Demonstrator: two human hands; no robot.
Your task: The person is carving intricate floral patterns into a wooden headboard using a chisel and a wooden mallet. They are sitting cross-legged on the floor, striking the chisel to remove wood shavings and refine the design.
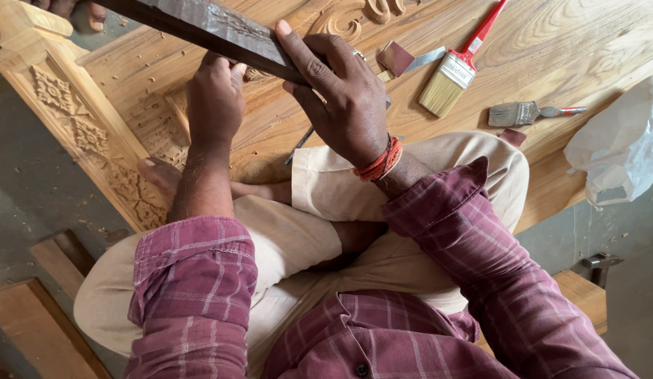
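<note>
Right hand: the right hand is seen in the upper middle of the frame, closed around the long dark wooden block, with the thumb laid along its top edge.
Left hand: the left hand is placed just left of the right one, fingers curled under the dark block; whether anything is gripped in it cannot be told.
Dark block: it is held slantwise from the top left of the frame down to the right hand, above the large pale carved wooden panel.
Thin metal tool: a slim steel shaft is seen below the right hand, resting on the panel; its upper end is hidden.
Carved panel: floral relief is cut along its left border and near the top centre; wood chips are scattered over it.
Brushes: a red-handled flat paintbrush is laid at the upper right, and a smaller worn brush lies just below it.
White plastic bag: the crumpled bag is set at the right edge.
Wrist: a red-orange thread band is worn on the right wrist.
</note>
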